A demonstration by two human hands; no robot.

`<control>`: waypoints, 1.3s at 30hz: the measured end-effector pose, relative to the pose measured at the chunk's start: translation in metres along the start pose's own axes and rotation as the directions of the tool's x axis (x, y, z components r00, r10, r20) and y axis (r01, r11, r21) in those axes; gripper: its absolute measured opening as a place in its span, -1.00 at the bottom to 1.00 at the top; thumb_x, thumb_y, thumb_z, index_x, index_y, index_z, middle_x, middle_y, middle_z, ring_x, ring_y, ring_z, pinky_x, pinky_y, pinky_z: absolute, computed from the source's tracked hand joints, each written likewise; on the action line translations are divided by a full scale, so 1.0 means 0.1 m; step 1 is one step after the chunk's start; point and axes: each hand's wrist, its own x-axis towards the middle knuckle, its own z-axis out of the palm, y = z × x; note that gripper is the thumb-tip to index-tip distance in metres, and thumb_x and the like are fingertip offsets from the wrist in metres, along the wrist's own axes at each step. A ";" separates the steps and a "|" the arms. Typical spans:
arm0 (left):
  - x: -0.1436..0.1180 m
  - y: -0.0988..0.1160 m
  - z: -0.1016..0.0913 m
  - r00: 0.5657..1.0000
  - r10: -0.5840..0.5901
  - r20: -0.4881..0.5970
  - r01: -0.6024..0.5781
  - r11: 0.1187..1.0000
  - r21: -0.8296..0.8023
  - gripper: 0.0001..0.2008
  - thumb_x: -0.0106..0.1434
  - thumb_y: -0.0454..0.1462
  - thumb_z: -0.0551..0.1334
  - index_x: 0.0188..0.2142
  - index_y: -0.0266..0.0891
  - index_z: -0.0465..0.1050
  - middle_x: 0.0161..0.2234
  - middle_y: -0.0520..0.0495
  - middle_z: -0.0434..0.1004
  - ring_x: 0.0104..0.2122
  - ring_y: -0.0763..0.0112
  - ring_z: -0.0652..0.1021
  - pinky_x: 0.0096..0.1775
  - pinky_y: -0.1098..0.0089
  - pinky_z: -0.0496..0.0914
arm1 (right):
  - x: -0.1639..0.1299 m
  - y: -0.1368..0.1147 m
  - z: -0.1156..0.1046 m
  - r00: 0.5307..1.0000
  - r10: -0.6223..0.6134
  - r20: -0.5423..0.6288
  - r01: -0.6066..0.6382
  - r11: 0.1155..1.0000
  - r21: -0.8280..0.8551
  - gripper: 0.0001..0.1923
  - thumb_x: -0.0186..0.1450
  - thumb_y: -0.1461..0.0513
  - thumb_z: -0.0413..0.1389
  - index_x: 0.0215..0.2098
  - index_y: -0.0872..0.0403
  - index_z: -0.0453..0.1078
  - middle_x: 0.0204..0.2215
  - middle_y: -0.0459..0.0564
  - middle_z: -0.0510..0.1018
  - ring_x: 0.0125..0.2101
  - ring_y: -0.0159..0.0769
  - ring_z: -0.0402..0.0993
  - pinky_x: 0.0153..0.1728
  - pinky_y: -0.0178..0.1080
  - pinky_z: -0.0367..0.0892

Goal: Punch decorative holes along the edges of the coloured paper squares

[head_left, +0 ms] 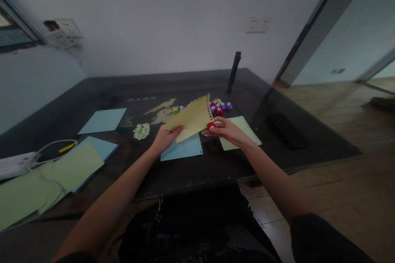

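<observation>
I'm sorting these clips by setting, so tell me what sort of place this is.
Probably an office or study room, perhaps at home: a dark desk stands against a plain wall with a socket plate, and pastel paper sheets lie on the desk.

Your left hand [168,137] pinches the left edge of a pale yellow sheet [193,121], thumb on top. The sheet slants up and away from that grip, bowed slightly, with small punched holes along its far and right edges. Between your right hand's [226,132] fingers sits a small red punch [211,125], at the sheet's near right corner; whether it is pressed you cannot tell.
</observation>
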 end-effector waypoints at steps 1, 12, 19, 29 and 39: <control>0.00 0.00 0.00 1.000 -0.007 -0.001 0.007 1.000 0.003 -0.54 0.15 0.00 0.19 -0.11 -0.29 0.50 -0.12 -0.19 0.57 -0.12 0.17 0.54 0.00 0.21 0.38 | 0.00 0.00 0.00 1.000 0.001 -0.004 -0.001 1.000 -0.003 -0.64 0.03 0.21 0.32 -0.28 0.07 0.28 -0.30 0.00 0.56 -0.21 -0.22 0.56 -0.03 -0.09 0.40; 0.00 -0.02 -0.01 1.000 0.010 -0.009 -0.010 1.000 0.003 -0.56 0.16 -0.02 0.19 -0.11 -0.28 0.50 -0.13 -0.18 0.57 -0.13 0.16 0.54 0.00 0.19 0.38 | 0.01 0.00 -0.02 1.000 -0.009 -0.024 0.009 1.000 0.009 -0.62 0.00 0.21 0.34 -0.30 0.05 0.27 -0.33 -0.02 0.57 -0.22 -0.21 0.56 -0.02 -0.07 0.39; -0.01 0.00 0.00 1.000 -0.005 -0.004 0.005 1.000 0.002 -0.53 0.15 0.00 0.19 -0.10 -0.29 0.49 -0.11 -0.20 0.56 -0.10 0.17 0.53 0.02 0.21 0.37 | -0.05 -0.06 -0.01 0.997 0.027 0.075 -0.028 1.000 0.007 -0.60 0.02 0.22 0.33 -0.26 0.06 0.24 -0.29 0.02 0.57 -0.20 -0.21 0.55 -0.02 -0.08 0.39; -0.01 0.02 0.00 1.000 -0.026 0.008 0.026 1.000 0.014 -0.58 0.16 -0.02 0.18 -0.15 -0.28 0.51 -0.19 -0.18 0.59 -0.17 0.18 0.55 -0.04 0.18 0.40 | -0.07 -0.10 -0.05 0.995 0.031 0.097 -0.027 0.999 -0.037 -0.66 0.07 0.19 0.29 -0.27 0.07 0.26 -0.29 0.03 0.57 -0.26 -0.24 0.56 -0.07 -0.08 0.42; -0.02 -0.01 -0.02 0.997 -0.052 0.050 0.047 0.994 0.100 -0.57 0.17 0.02 0.14 -0.28 -0.30 0.53 -0.38 -0.13 0.59 -0.33 0.21 0.55 -0.22 0.26 0.44 | -0.03 -0.03 -0.07 0.998 0.018 0.057 -0.010 0.990 -0.138 -0.62 0.03 0.18 0.32 -0.26 0.06 0.29 -0.31 0.00 0.58 -0.32 -0.27 0.57 -0.16 -0.14 0.47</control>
